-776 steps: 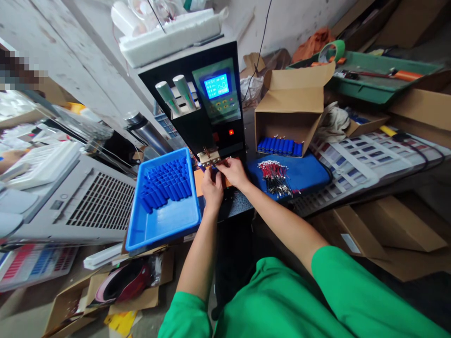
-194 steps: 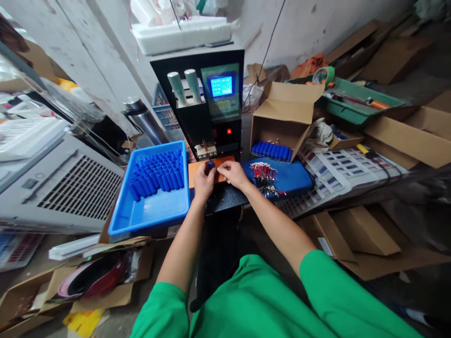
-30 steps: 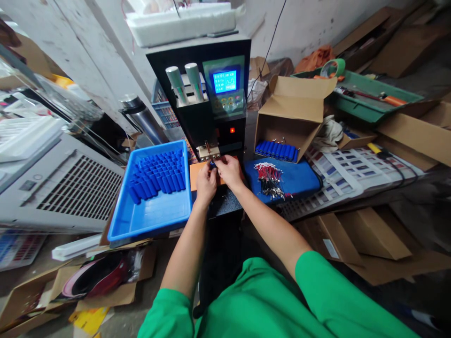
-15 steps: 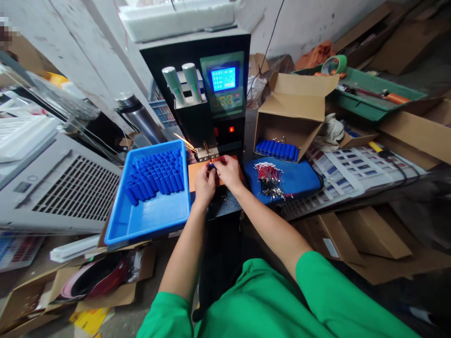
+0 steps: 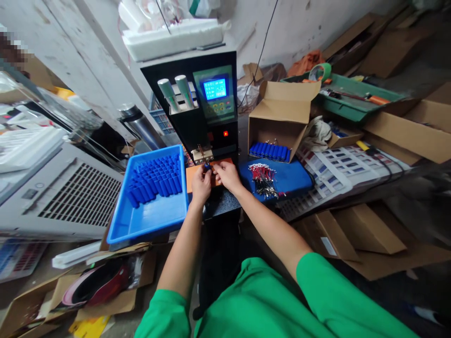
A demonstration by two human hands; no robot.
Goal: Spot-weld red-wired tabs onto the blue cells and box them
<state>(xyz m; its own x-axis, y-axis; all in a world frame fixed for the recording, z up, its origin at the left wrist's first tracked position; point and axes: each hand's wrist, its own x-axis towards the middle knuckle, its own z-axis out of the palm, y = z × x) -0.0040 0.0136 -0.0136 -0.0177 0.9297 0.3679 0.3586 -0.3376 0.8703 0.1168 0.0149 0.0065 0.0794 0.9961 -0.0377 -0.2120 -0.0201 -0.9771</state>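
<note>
My left hand point(image 5: 200, 186) is closed around a blue cylindrical battery cell point(image 5: 207, 166), its end tipped upward between the thumb and fingers. Just to the right, my right hand point(image 5: 227, 176) has its fingertips pinched close beside the cell; whatever is between them is too small to make out. Both hands are over an orange block point(image 5: 191, 177) in front of a black spot welder point(image 5: 190, 124) with a lit blue screen. The welder's electrode tips point(image 5: 200, 151) stand just behind the cell.
A blue plastic tray point(image 5: 146, 224) at left bears many blue cells. To the right, red and black wire leads point(image 5: 262, 179) lie on a blue pad point(image 5: 299, 177). An open carton point(image 5: 278, 110) behind them contains blue cells point(image 5: 269, 150). A steel flask point(image 5: 141, 126) stands behind the tray.
Sparks flew left from the electrode tips earlier; none show now. The cell has come away from the tips toward me, and my right fingertips have drawn slightly apart from my left hand.
</note>
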